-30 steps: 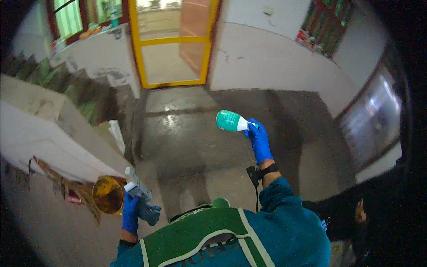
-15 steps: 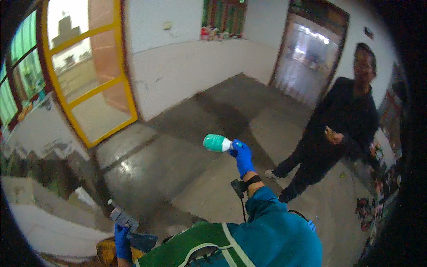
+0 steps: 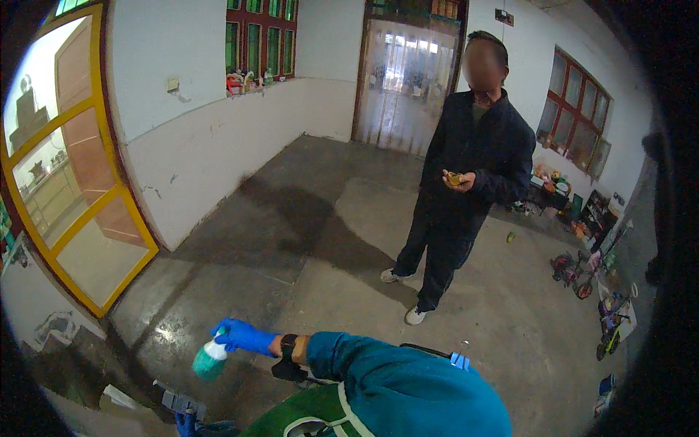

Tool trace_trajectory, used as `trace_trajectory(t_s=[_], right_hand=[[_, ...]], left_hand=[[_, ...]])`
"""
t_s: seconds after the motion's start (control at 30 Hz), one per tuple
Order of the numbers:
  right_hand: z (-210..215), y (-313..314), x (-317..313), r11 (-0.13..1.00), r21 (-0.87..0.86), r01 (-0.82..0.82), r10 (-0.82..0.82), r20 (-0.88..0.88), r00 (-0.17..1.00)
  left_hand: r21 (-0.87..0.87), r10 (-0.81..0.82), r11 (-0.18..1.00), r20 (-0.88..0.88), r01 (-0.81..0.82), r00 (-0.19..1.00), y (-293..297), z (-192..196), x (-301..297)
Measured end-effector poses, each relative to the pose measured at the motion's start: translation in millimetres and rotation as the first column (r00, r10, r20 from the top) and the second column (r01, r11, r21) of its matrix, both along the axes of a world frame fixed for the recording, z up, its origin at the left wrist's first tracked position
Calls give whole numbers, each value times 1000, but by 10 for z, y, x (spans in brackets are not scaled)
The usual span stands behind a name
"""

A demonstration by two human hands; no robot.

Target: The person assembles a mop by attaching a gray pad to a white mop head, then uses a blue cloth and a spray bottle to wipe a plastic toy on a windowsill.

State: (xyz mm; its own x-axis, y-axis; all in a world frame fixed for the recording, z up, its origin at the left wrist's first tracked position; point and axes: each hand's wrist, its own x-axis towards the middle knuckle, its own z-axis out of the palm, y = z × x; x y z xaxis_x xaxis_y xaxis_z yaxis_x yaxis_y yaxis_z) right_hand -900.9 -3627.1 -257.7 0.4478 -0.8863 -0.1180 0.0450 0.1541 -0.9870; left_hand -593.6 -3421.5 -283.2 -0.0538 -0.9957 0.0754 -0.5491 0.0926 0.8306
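In a blue glove, my right hand point(image 3: 244, 336) is closed round the white neck of a teal-and-white bottle point(image 3: 210, 362). The bottle hangs tilted at the lower left, teal end down. A dark strap with a small black box point(image 3: 289, 370) sits on my right wrist. My left hand point(image 3: 187, 424), also blue-gloved, shows only in part at the lower edge. Its fingers look curled, next to a grey ridged thing point(image 3: 182, 403) whose kind I cannot make out. Something dark blue point(image 3: 218, 428) lies beside it.
A person point(image 3: 477, 153) in dark clothes stands ahead on the concrete floor point(image 3: 357, 291), holding something small and yellowish. At left is a yellow-framed door point(image 3: 109, 164); a curtained doorway point(image 3: 400, 87) is at the back. Toys and clutter point(image 3: 582, 273) line the right wall.
My right hand has swung left and down with the bottle. The view has turned right, so the person appears nearer the middle and my left hand lower.
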Motion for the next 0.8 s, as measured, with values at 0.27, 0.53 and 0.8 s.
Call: trace_trajectory(t_s=[0.27, 0.53, 0.8], right_hand=[[-47, -63, -150, 993, 60, 106, -99, -109, 989], [-196, 75, -25, 996, 33, 83, -78, -123, 989], [-104, 95, 255, 996, 4, -90, 90, -14, 996]], left_hand=[[11, -85, 996, 267, 86, 960, 219, -138, 162], [139, -73, 986, -104, 88, 992, 514, -937, 622], [415, 455, 874, -518, -252, 725, 1337, -1359, 1326]])
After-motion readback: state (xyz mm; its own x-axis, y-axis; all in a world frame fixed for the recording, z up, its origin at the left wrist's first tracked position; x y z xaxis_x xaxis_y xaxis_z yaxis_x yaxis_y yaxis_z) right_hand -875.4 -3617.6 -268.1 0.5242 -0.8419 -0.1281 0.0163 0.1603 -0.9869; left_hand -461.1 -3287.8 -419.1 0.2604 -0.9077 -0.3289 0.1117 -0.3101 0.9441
